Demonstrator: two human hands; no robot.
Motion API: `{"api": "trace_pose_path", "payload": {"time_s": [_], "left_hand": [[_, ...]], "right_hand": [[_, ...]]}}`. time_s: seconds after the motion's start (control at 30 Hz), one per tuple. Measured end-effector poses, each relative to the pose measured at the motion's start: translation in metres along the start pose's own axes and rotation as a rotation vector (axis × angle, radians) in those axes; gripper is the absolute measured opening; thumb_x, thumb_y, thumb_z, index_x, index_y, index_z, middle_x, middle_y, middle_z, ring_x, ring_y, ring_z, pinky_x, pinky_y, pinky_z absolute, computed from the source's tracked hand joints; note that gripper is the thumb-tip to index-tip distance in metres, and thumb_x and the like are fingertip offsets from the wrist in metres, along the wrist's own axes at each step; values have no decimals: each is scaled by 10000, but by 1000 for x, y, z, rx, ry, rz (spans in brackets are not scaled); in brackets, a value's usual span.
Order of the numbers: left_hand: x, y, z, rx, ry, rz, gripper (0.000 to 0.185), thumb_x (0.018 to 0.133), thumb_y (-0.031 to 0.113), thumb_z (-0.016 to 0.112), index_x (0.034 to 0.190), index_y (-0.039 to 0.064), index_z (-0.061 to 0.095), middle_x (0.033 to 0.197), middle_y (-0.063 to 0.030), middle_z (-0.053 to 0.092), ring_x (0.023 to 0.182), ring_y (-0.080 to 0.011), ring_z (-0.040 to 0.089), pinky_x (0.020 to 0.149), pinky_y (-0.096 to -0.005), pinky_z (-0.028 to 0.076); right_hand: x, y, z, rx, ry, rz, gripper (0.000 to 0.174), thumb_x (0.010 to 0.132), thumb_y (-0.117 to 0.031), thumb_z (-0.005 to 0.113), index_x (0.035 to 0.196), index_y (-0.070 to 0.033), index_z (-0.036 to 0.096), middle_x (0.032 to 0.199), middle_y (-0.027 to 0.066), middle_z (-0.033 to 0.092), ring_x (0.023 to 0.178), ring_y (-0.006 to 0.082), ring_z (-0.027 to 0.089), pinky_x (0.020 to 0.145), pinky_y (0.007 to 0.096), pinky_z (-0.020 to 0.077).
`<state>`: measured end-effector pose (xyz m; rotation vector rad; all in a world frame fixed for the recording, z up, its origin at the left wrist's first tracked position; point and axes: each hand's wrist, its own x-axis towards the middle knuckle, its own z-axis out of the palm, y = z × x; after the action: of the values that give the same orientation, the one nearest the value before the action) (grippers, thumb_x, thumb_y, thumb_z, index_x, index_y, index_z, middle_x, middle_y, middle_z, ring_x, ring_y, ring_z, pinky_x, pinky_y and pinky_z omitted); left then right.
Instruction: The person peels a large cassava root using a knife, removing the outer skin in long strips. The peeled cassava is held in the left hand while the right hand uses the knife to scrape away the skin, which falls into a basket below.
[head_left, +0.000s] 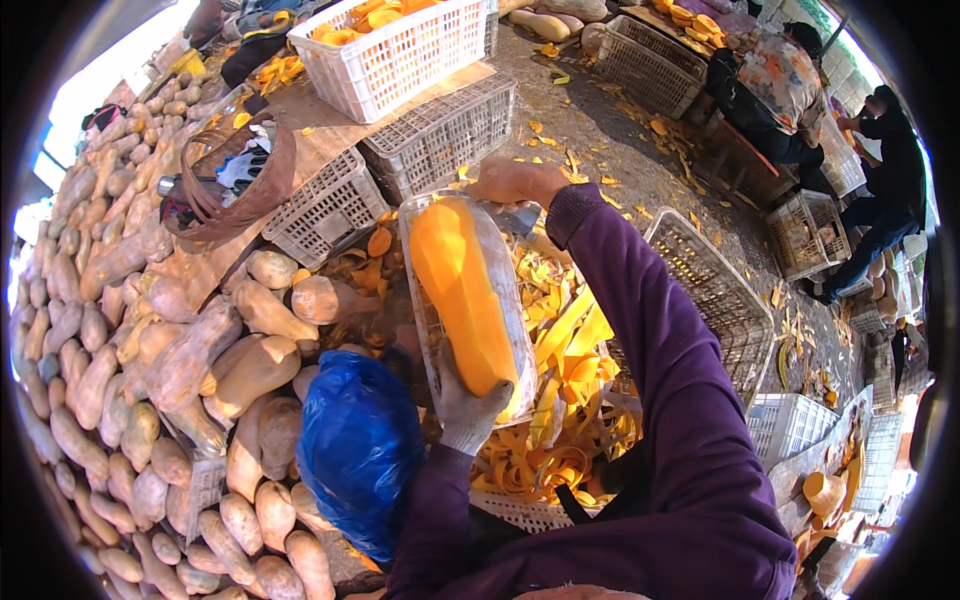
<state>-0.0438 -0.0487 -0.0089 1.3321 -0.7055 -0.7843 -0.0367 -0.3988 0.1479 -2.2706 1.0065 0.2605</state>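
A peeled orange butternut squash (461, 289) lies lengthwise on an upturned or shallow pale plastic container (510, 315). My left hand (471, 405), in a pale glove, grips the squash's near end, thumb on its right side. My right hand (517, 182) is bare, its fingers curled at the container's far end, beyond the squash's far tip. A shiny bluish flat piece shows just below it; whether the hand holds this is not clear. Orange peel strips (562, 375) fill a white plastic crate (525, 510) under and right of the container.
Unpeeled squashes (255, 367) heap at left, beside a blue plastic bag (360, 450). A brown basket (247, 202) stands on a board at upper left, near a white crate (405, 67) of peeled pieces. An upright-sided crate (712, 300) is at right; co-workers (780, 90) are beyond.
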Motion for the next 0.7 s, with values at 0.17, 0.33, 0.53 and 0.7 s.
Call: {"api": "trace_pose_path", "payload": {"time_s": [0.17,0.33,0.53,0.7], "left_hand": [[4,16,9,-169,-89,-24,1194,777,488,904,1588,-22,192,1460,-171,479,1330,-269,502,1093,-386,453],[9,10,-2,-161,-148,-108,1131,796,457,901,1574,0,220,1458,-158,488,1330,-271,509,1096,-391,456],[12,27,1,-87,-143,27,1022,815,336,904,1550,4,276,1440,-166,523,1319,-282,529,1120,-396,440],[8,2,5,102,52,-5,872,932,436,758,1545,-32,351,1426,-186,566,1241,-286,588,1079,-353,455]], "right_hand": [[-11,23,44,14,412,-154,365,926,-278,534,813,29,696,820,183,739,686,344,696,639,480,531],[-31,30,76,-461,473,-485,196,907,-119,578,813,6,695,734,220,664,755,393,707,682,488,567],[-102,15,128,-100,727,-352,264,959,-166,542,809,29,639,745,260,670,736,444,683,670,503,563],[-146,22,172,-117,745,-308,204,957,-151,553,896,41,584,754,249,676,719,426,688,641,498,561]]}}
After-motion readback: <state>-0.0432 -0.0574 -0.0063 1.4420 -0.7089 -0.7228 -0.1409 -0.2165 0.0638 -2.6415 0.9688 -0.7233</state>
